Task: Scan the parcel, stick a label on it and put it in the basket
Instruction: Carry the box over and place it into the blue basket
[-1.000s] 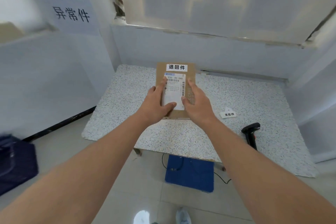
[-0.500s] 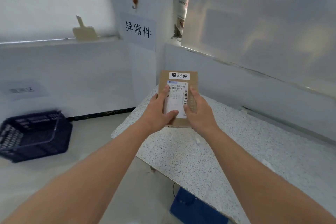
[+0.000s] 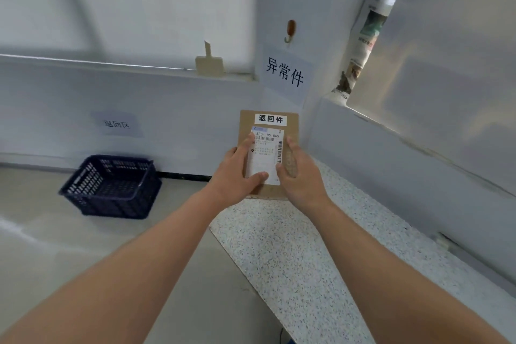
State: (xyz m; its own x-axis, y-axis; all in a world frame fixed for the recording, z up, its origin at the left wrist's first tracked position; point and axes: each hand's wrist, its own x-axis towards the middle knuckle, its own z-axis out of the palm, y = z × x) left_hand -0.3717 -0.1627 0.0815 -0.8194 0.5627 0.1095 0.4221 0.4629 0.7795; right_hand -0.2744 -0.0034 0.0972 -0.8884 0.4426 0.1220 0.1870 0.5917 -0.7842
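Observation:
A flat brown cardboard parcel [image 3: 290, 126] is held upright in front of me, above the left end of the speckled table [image 3: 321, 254]. It carries a white shipping slip with barcodes and, at its top, a small white label with black characters [image 3: 270, 119]. My left hand [image 3: 237, 176] grips its left side, thumb across the slip. My right hand [image 3: 300, 176] grips its right side. A dark blue plastic basket [image 3: 111, 187] sits on the floor to the left, against the wall, and looks empty.
White walls enclose the corner. A paper sign with black characters [image 3: 284, 72] hangs behind the parcel, and a fainter sign [image 3: 117, 123] is above the basket. A hook [image 3: 290, 31] is on the wall. Pale floor lies between me and the basket.
My view has swung left: the scanner and loose label on the table have left the frame and the basket has come into view. Both hands still hold the parcel, now over the table's left end.

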